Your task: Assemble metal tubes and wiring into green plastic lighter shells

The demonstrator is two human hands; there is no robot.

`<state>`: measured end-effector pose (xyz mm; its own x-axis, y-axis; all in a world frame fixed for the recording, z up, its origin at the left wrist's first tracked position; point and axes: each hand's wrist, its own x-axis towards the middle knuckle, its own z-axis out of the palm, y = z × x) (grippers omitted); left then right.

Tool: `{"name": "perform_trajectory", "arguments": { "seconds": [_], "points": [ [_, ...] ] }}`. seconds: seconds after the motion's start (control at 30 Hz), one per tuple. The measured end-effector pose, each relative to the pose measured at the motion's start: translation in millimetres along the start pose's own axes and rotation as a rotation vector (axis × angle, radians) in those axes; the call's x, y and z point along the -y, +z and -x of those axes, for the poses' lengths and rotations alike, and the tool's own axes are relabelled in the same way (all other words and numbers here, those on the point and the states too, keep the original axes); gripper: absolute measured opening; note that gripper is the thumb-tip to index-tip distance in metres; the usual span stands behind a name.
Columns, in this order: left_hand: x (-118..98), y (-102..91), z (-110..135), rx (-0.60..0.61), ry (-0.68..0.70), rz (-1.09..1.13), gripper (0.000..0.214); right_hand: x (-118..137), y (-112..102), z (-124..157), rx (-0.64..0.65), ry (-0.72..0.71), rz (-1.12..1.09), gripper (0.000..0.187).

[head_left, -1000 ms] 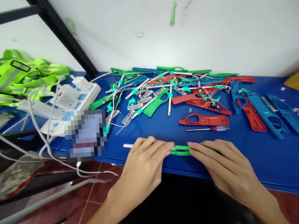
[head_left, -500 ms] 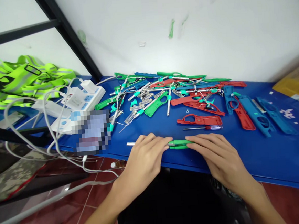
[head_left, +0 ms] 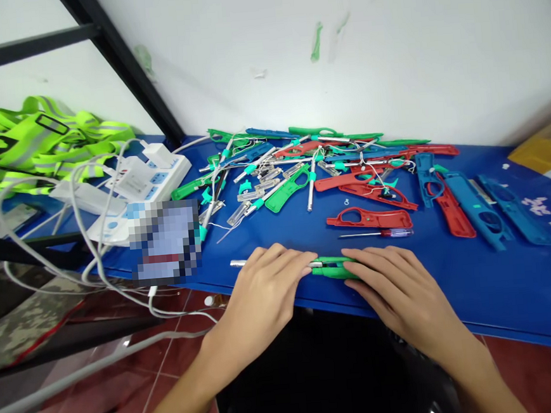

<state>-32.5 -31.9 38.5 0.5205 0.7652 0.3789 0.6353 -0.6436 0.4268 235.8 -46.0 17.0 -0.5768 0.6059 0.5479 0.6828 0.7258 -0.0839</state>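
Observation:
A green plastic lighter body (head_left: 334,268) with a metal tube (head_left: 237,263) sticking out to the left lies near the front edge of the blue table (head_left: 501,284). My left hand (head_left: 267,290) lies palm down over its tube end, fingers pressed on it. My right hand (head_left: 396,289) covers its handle end the same way. Both hands hold the piece down against the table; only its middle shows between them.
A heap of red, green and blue lighter shells and metal tubes (head_left: 311,172) lies behind. A red shell (head_left: 369,218) and a small screwdriver (head_left: 382,233) sit just beyond my hands. White power strips (head_left: 135,179), cables and green vests (head_left: 36,139) crowd the left.
Both hands have stayed pressed on the green piece. The view has shifted slightly; nothing on the table has moved.

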Motion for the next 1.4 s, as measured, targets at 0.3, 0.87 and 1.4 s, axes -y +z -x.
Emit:
{"name": "perform_trajectory", "arguments": {
  "seconds": [0.3, 0.87, 1.4],
  "points": [
    [6.1, 5.4, 0.3, 0.056, -0.039, 0.056, 0.026, -2.4, 1.8, -2.1, 0.067, 0.035, -0.034, 0.032],
    [14.7, 13.3, -0.9, -0.026, 0.018, -0.037, 0.018, -3.6, -0.4, -0.7, 0.014, 0.136, -0.044, 0.04],
    [5.8, -3.3, -7.7, 0.111, 0.023, -0.164, 0.025, -2.2, 3.2, -2.7, 0.06, 0.147, 0.014, 0.038]
  ]
}}
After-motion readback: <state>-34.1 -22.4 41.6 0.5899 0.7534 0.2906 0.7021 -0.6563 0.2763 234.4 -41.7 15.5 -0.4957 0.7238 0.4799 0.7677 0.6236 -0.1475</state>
